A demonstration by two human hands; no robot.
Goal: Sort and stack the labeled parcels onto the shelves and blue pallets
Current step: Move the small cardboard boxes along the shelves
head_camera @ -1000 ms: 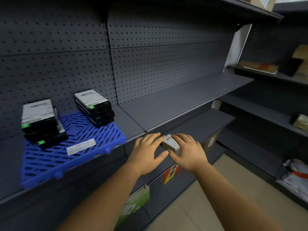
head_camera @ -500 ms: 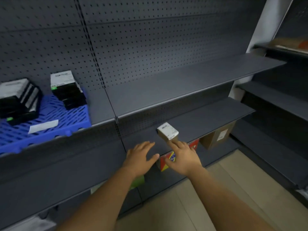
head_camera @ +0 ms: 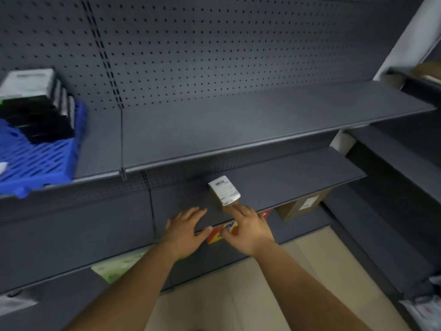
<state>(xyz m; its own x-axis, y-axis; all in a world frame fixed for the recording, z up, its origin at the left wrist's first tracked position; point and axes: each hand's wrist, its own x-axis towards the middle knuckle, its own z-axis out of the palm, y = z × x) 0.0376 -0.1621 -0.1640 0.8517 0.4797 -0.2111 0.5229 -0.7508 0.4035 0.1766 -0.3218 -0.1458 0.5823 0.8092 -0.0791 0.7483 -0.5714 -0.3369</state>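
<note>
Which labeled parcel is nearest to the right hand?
The small white-labeled parcel on the lower shelf; the right hand touches its near corner. The black parcels sit far left on the blue pallet.

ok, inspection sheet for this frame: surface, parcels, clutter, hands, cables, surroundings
Surface: grey lower shelf, bare beside the parcel.
Job's things: small labeled parcel upright near the shelf's front edge; black parcels stacked on blue pallet, upper shelf.
Clutter: brown carton and red-yellow box on the shelf below.
Hands: right hand fingertips touch the parcel's base; left hand open, clear of it.
Cables: nothing seen.
Surroundings: pegboard backing, tiled floor.
</note>
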